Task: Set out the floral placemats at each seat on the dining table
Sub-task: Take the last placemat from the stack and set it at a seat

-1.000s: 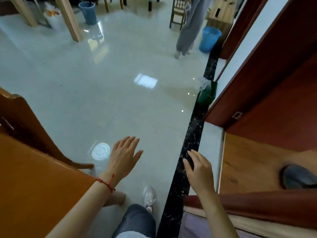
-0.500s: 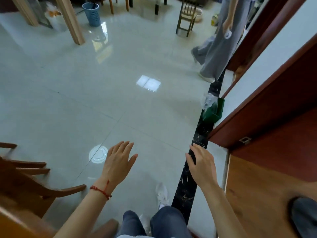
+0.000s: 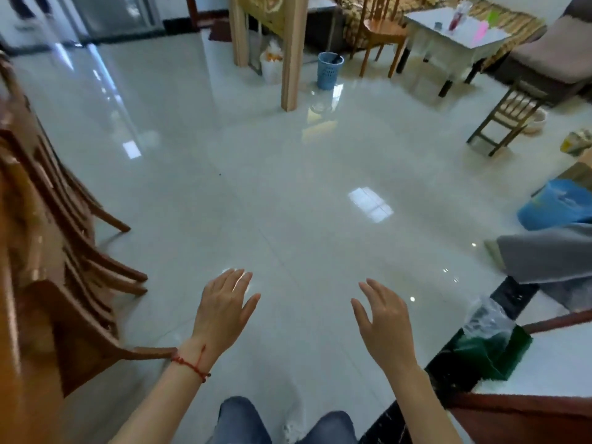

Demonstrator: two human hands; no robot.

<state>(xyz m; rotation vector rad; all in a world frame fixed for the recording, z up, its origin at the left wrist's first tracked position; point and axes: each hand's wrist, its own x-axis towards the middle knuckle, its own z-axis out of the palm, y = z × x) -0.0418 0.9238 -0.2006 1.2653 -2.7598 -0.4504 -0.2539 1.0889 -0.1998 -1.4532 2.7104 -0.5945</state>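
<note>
No floral placemat shows in this view. My left hand (image 3: 224, 310), with a red string bracelet at the wrist, hovers open over the glossy tiled floor, fingers spread and holding nothing. My right hand (image 3: 382, 325) hangs about a hand's width to its right, also open and bare. Brown wooden dining chairs (image 3: 64, 238) line the left edge, their legs splayed onto the floor. The dining table's edge (image 3: 12, 363) is only a blurred orange-brown strip at far left. My jeans-clad knees fill the bottom centre.
A pale wooden post (image 3: 293, 52) and a blue waste basket (image 3: 330, 70) stand ahead. A white side table (image 3: 455, 33) and small stool (image 3: 509, 120) are at back right. A green dustpan (image 3: 493, 350), a blue bin (image 3: 557, 203) and another person's grey trouser leg (image 3: 551, 257) occupy the right.
My view has swung left, away from the red-brown door toward the open room. The other person has shifted to the right edge. Both hands stay open in front of me.
</note>
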